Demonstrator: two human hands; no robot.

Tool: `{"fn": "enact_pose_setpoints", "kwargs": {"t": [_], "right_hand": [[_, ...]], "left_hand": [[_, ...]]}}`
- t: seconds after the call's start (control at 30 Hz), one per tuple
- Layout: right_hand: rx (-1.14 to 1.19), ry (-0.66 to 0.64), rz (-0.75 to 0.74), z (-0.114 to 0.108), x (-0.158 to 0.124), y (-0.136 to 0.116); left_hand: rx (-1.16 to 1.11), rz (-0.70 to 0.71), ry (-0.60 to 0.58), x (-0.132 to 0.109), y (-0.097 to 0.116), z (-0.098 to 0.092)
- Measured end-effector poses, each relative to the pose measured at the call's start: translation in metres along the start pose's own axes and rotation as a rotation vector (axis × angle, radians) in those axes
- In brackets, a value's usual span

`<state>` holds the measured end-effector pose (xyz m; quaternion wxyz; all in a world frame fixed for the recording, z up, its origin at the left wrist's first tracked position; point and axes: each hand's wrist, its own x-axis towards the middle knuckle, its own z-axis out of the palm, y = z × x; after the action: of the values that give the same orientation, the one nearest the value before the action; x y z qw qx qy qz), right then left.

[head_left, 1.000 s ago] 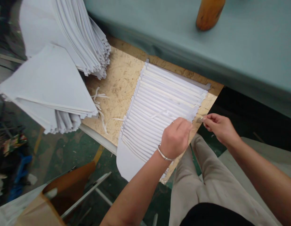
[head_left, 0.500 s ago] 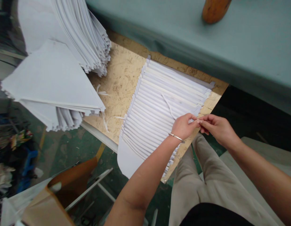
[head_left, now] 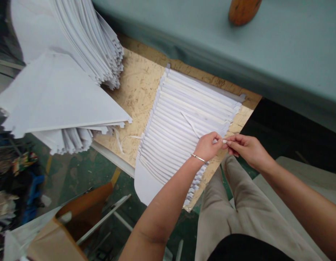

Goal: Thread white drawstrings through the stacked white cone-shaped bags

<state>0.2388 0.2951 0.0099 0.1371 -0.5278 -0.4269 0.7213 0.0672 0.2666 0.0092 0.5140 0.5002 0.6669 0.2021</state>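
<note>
A thin white strip (head_left: 190,123) runs across overlapping rows of white cut pieces (head_left: 170,116) to my left hand. My left hand (head_left: 209,145), with a bangle at its wrist, is closed in a pinch on this strip. Just to its right, my right hand (head_left: 240,145) pinches the strip's short end between thumb and fingertips. Both hands are almost touching, over the right edge of the row of pieces. The layered pieces lie on a wooden board (head_left: 141,79). Whether the strip is tied to anything under my fingers is hidden.
Stacks of white pieces (head_left: 62,94) lie at the board's left end, with loose white strips (head_left: 119,139) beside them. A green-covered table (head_left: 287,47) borders the far side, bearing a brown wooden object (head_left: 243,11). An open cardboard box (head_left: 56,232) stands lower left.
My hands have moved slightly left and drawn a little apart, so a short white bit shows between the fingertips. The top piece of the left stack has slid or swung toward the right.
</note>
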Motion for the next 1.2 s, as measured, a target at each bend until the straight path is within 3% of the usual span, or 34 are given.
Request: {"fn": "enact_pose_setpoints", "kwargs": {"t": [0.57,0.73,1.0,1.2], "right_hand": [[0.179,0.071,0.103,-0.008,0.003,0.003],[0.140,0.056,0.032,-0.004,0.010,0.007],[-0.014,0.268,-0.040,-0.003,0.055,0.015],[-0.168,0.383,-0.065,-0.002,0.075,0.012]], "left_hand": [[-0.204,-0.048,0.043,0.006,-0.007,0.010],[-0.201,-0.054,0.042,0.012,-0.010,0.012],[0.049,-0.064,0.188,0.016,-0.017,-0.006],[0.269,-0.028,0.191,0.014,-0.016,-0.008]]}}
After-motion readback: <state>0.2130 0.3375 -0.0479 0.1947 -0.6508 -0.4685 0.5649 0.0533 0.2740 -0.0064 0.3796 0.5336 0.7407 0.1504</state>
